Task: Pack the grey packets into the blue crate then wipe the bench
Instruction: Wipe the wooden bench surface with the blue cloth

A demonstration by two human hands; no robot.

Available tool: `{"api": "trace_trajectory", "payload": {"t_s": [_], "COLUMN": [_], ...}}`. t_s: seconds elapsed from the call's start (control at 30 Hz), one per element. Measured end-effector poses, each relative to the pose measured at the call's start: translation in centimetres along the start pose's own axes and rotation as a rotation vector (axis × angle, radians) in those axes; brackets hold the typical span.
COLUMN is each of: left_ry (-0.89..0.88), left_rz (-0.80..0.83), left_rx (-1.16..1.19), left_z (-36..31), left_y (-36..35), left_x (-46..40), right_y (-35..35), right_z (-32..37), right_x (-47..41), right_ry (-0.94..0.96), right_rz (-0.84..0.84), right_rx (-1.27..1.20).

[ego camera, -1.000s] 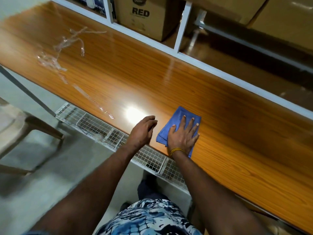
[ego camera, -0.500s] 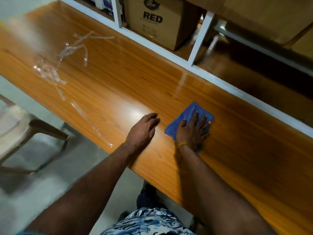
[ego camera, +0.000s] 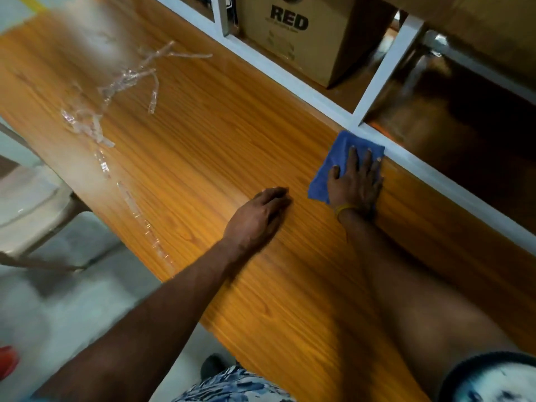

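Glossy orange wood-grain bench (ego camera: pixel 220 158): folded blue cloth (ego camera: pixel 342 158) pressed flat under right hand (ego camera: pixel 355 184), fingers straight; left hand (ego camera: pixel 258 219) resting beside it, fingers loosely curled, empty.

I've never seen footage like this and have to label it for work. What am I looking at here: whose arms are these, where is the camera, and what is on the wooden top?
There is no machine here. A person wears a camera on the head, so the one view looks forward and down along their own two arms.

The right hand lies flat, fingers spread, pressing a blue cloth onto the bench, close to the white shelf frame at the back. The left hand rests on the bare wood beside it and holds nothing.

Further left on the bench lie crumpled strips of clear plastic. On the shelf behind stands a cardboard box printed RED. No grey packets and no blue crate show in this view.
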State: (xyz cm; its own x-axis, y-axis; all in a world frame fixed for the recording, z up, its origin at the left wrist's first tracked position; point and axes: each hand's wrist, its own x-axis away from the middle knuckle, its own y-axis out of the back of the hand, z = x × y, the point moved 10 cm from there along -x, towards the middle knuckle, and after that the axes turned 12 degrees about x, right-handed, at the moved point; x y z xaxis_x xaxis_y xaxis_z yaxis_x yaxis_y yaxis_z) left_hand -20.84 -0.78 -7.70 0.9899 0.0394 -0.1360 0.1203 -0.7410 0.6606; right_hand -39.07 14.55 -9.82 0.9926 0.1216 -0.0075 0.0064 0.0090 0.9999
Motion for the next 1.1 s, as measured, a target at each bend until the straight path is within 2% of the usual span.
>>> {"api": "trace_trajectory", "payload": {"t_s": [0.13,0.27,0.4,0.57,0.83,0.97,1.1], "left_ry": [-0.002,-0.01,-0.001,0.038,0.045,0.044,0.075], "left_rz": [-0.02,-0.015,-0.013,-0.057,-0.135,-0.154,-0.176], "left_rx": [-0.013,0.016,0.018,-0.018,-0.064,-0.074,-0.057], "left_z": [0.3,0.3,0.0,0.3,-0.9,-1.2,-1.3], "left_y": [-0.1,0.1,0.3,0.5,1.5,1.5,1.5], "left_x": [-0.6,-0.5,-0.3,1.8,7.3,10.8,14.4], "right_y": [0.3,0.0,0.3,0.5,0.9,0.9,0.8], "right_z": [3.8,6.4,7.2,6.7,5.6,5.1,4.5], "right_x": [-2.2,-2.3,-0.6,3.8,11.0,15.1,19.4], "right_ry": [0.365,0.66,0.831,0.881,0.848,0.793,0.662], "right_rz": [-0.026,0.017,0.031,0.054,0.076,0.076,0.084], "right_rx": [0.067,0.113,0.161,0.147,0.118,0.106,0.103]}}
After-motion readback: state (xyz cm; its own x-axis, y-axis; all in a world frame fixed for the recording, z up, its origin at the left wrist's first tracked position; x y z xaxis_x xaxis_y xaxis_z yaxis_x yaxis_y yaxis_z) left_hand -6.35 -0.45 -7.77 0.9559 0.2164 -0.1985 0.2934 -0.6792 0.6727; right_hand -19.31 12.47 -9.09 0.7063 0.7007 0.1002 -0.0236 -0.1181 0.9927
